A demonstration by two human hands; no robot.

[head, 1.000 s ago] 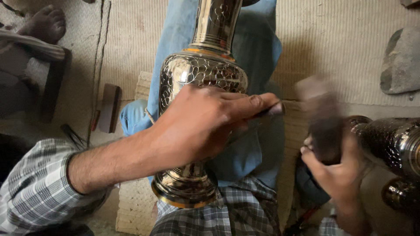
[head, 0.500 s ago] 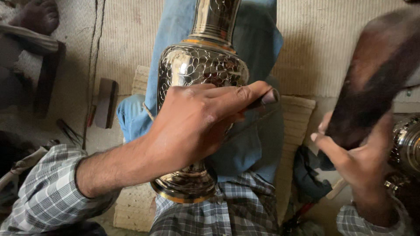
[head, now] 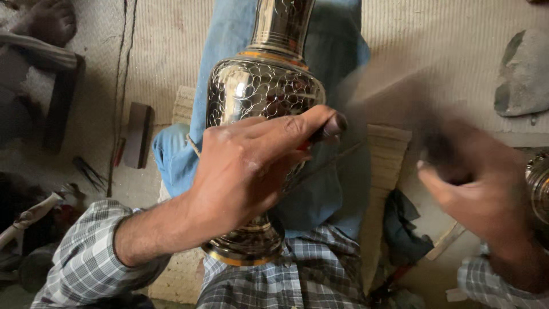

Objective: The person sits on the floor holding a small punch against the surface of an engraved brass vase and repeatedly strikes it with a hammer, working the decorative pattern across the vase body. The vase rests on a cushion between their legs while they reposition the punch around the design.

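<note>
The vase (head: 260,97) lies along the person's lap. The left hand (head: 251,166) presses a thin tool (head: 329,127) to its body, grip clamped. The right hand (head: 480,189) is blurred mid-swing; its grip cannot be told. A misjudged blow could hit fingers or dent the metal.

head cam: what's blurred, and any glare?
Head view: right hand and whatever it holds are smeared by motion blur, unreadable; left hand and vase sharp; bright glare streaks on the vase's polished shoulder and neck; left edge of the frame falls into shadow.
</note>
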